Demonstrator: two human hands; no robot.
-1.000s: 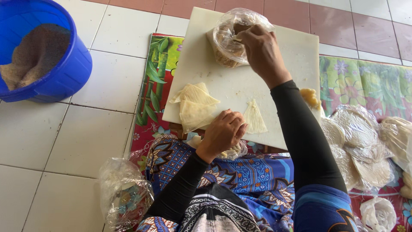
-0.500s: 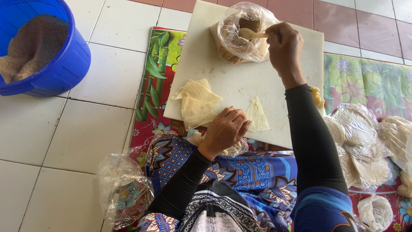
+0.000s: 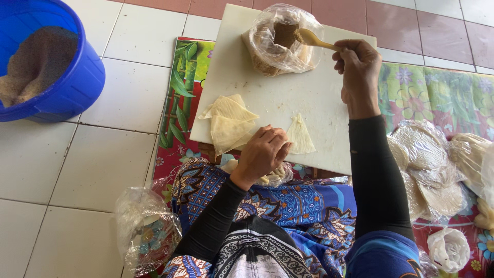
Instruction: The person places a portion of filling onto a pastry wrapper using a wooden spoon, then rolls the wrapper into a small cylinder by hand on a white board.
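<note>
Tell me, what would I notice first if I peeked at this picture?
Probably the big blue bucket at top left, with brown grainy stuff inside. Next, the white board in the middle: the right hand lifts a wooden spoon from a clear bag of brown filling, and the left hand touches a triangular pastry sheet.

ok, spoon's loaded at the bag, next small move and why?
Probably carry the spoon from the bag to the folded wrapper. The right hand holds it with brown filling on its tip, and the left hand pins that wrapper on the board.
</note>
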